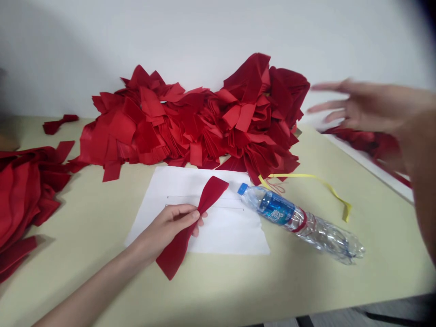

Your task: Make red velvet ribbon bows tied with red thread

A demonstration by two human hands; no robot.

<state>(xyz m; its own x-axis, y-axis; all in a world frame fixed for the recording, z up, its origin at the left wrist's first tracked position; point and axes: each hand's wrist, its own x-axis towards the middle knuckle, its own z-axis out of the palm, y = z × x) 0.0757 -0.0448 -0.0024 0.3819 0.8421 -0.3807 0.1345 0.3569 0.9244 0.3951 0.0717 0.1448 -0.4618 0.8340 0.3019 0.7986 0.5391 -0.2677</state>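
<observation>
My left hand (173, 222) pinches the middle of a red fabric bow (194, 222), which lies over a white sheet of paper (225, 227) on the table. My right hand (361, 106) is raised at the right, fingers stretched out and apart, blurred by motion, holding nothing. It hovers near the right end of a big heap of red fabric pieces (200, 122) along the wall.
An empty plastic bottle (299, 220) with a blue cap lies on its side right of the paper. A yellow ribbon (320, 184) trails behind it. More red fabric lies at the left edge (23, 190) and at the right (368, 141). The beige table (102, 272) ends at the front.
</observation>
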